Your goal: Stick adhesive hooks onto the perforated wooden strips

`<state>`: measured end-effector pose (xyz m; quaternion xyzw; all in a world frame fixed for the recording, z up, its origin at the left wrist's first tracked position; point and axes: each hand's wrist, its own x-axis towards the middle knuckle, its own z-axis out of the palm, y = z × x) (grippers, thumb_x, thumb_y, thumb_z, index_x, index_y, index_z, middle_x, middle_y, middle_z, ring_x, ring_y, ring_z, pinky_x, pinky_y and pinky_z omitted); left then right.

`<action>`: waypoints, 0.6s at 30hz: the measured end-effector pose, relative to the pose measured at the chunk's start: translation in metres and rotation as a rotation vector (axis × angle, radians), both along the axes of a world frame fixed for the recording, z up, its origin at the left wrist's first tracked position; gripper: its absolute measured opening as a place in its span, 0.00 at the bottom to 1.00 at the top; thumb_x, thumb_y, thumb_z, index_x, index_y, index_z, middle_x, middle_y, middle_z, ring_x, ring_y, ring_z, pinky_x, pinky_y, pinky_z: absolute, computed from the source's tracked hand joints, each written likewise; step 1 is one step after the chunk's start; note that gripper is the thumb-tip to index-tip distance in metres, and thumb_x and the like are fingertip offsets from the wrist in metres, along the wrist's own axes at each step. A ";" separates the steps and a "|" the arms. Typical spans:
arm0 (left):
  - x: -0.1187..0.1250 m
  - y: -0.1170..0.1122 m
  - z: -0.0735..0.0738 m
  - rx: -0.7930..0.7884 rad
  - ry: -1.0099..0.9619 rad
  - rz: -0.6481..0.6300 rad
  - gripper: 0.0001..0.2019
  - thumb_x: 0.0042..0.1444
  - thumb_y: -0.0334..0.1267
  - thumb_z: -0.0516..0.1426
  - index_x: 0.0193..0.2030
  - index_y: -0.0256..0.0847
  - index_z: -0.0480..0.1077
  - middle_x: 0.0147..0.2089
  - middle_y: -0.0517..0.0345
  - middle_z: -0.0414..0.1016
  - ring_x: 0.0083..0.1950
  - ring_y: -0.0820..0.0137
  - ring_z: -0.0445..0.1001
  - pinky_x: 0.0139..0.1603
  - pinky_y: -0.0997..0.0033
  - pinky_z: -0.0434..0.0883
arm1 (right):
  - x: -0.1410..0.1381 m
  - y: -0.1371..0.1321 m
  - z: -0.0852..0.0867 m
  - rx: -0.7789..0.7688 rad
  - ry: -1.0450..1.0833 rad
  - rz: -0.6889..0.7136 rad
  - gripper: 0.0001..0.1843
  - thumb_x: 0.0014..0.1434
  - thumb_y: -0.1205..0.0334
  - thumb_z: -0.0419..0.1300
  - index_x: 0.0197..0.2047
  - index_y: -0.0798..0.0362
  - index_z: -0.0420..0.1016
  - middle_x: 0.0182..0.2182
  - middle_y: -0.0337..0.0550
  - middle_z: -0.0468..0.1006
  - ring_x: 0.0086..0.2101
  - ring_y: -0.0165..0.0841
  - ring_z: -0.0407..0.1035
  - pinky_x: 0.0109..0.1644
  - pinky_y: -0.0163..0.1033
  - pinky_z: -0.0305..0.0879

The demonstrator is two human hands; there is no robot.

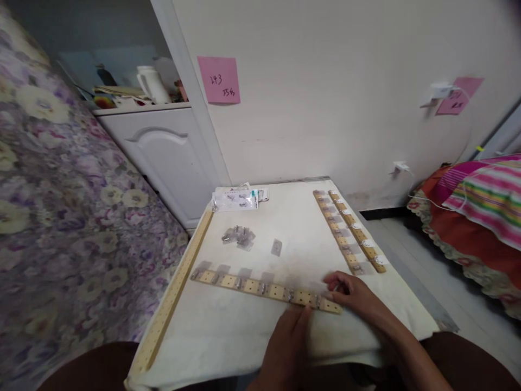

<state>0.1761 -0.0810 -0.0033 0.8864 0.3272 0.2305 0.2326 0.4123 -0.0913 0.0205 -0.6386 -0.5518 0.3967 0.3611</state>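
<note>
Evidently, the tabletop (228,331) bears a wooden strip (277,292) at lower centre, its lower edge touched by the left hand (288,334), perhaps for steadiness, the right hand (353,290) curling near its right end, both grips unclear.

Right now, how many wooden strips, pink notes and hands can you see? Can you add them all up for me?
Strips: 4
Notes: 2
Hands: 2
Total: 8
</note>
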 end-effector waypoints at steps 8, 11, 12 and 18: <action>-0.016 -0.002 0.000 -0.274 -0.095 -0.001 0.16 0.63 0.38 0.47 0.54 0.44 0.67 0.51 0.50 0.72 0.51 0.66 0.70 0.54 0.61 0.70 | -0.025 -0.025 0.005 0.044 -0.299 -0.092 0.17 0.42 0.64 0.65 0.38 0.50 0.69 0.35 0.37 0.68 0.33 0.31 0.65 0.37 0.35 0.60; -0.021 0.000 0.002 -0.275 -0.091 -0.004 0.15 0.62 0.40 0.48 0.53 0.43 0.67 0.51 0.50 0.73 0.51 0.66 0.71 0.53 0.60 0.71 | -0.030 -0.025 0.004 0.033 -0.337 -0.100 0.13 0.44 0.64 0.63 0.36 0.49 0.69 0.36 0.37 0.68 0.36 0.33 0.66 0.40 0.36 0.61; -0.022 0.000 0.003 -0.295 -0.089 0.022 0.14 0.63 0.40 0.46 0.51 0.43 0.68 0.49 0.51 0.75 0.49 0.67 0.72 0.51 0.62 0.72 | -0.031 -0.024 0.004 0.030 -0.339 -0.096 0.11 0.45 0.63 0.63 0.35 0.49 0.69 0.35 0.37 0.69 0.36 0.33 0.66 0.41 0.36 0.61; -0.030 0.000 0.009 -0.501 -0.039 0.158 0.14 0.65 0.43 0.45 0.41 0.43 0.70 0.41 0.56 0.78 0.42 0.71 0.75 0.45 0.70 0.74 | -0.034 -0.023 0.007 0.075 -0.347 -0.059 0.06 0.46 0.66 0.60 0.32 0.50 0.70 0.34 0.39 0.69 0.37 0.35 0.66 0.42 0.36 0.61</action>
